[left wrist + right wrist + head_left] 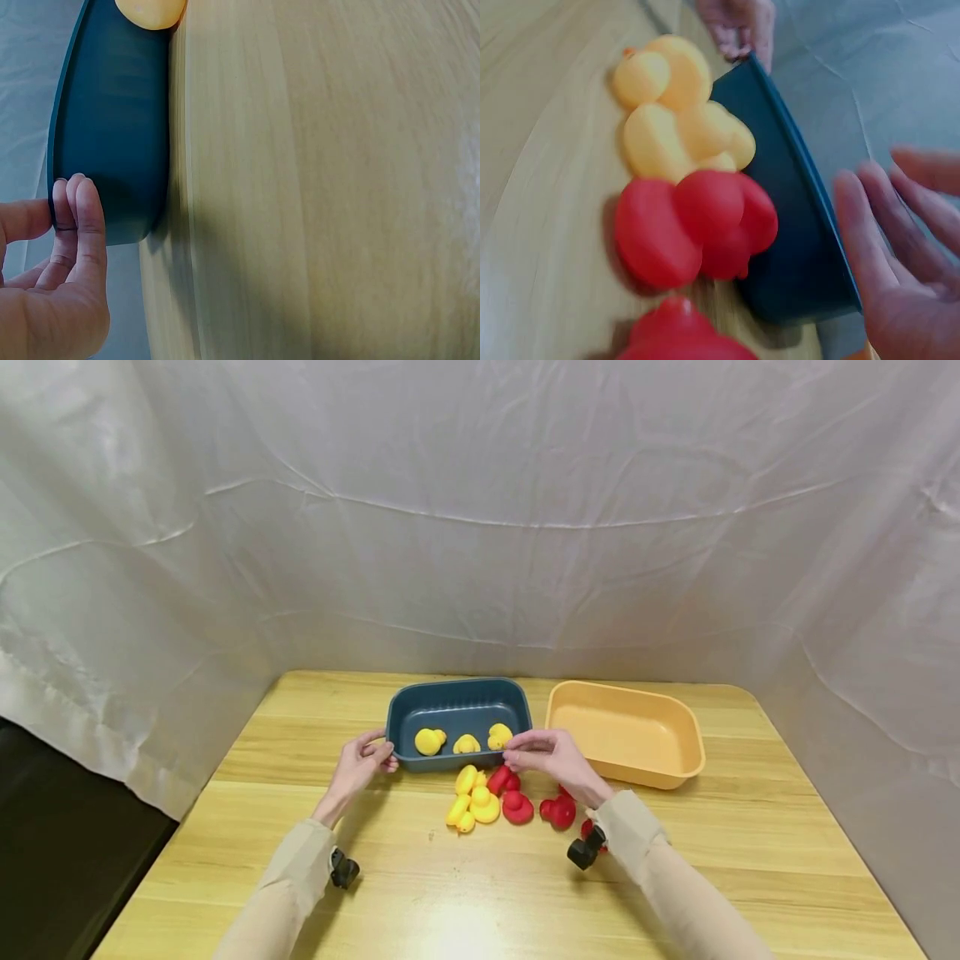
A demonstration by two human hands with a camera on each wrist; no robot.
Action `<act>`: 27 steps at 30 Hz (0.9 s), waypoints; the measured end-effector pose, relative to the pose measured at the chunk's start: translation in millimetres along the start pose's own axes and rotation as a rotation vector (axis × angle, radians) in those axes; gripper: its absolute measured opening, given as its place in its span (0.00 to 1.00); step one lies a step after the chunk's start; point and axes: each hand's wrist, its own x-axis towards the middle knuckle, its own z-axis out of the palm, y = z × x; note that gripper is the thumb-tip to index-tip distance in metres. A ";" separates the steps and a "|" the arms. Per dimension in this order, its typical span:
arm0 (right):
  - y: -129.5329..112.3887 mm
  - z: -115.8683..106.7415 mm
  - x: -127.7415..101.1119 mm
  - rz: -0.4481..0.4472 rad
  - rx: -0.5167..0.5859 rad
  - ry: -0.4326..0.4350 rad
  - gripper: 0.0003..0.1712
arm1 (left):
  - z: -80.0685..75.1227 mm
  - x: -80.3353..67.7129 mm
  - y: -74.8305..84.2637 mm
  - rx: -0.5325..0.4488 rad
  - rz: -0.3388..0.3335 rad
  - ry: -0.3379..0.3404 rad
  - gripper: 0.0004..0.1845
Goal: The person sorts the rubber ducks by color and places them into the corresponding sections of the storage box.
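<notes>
A dark blue plastic bin point(457, 763) stands at the back of the table, with three yellow rubber ducks point(430, 742) inside along its front wall. My left hand point(358, 768) pinches the bin's rim at the left front corner; the left wrist view shows the thumb point(26, 219) on one side of the rim and fingers point(90, 225) against the outer wall. By the right front corner is my right hand point(551, 758), its fingers extended and holding nothing. More yellow ducks point(484, 805) and red ducks point(517, 807) lie in front of the bin.
An orange plastic bin point(626, 735) stands to the right of the blue one. Another red duck point(559, 811) lies under my right wrist, and one more is partly hidden by the wrist camera point(587, 848). Pale curtains point(480, 568) hang behind the table.
</notes>
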 end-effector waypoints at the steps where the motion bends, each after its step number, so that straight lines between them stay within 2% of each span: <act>1: 0.4 0.3 -2.3 -0.015 -0.065 -0.047 0.21 | 0.0 0.1 0.3 -0.001 0.001 0.001 0.26; 4: 1.9 2.1 -7.2 -0.060 -0.234 -0.166 0.18 | -0.1 0.2 0.3 -0.005 -0.001 0.005 0.26; 6: 3.6 3.5 -9.1 -0.083 -0.304 -0.223 0.17 | -0.2 0.5 -0.1 -0.005 -0.002 0.006 0.26; 11: 8.1 6.7 -9.5 -0.120 -0.406 -0.258 0.16 | 0.3 0.1 -0.1 -0.005 0.000 0.006 0.26; 21: 15.3 12.7 -2.5 -0.186 -0.409 -0.301 0.16 | -0.6 0.9 -0.9 0.008 -0.001 0.006 0.25; 27: 14.6 17.3 -2.1 -0.169 -0.417 -0.288 0.18 | -0.3 0.2 0.0 0.008 -0.004 0.003 0.25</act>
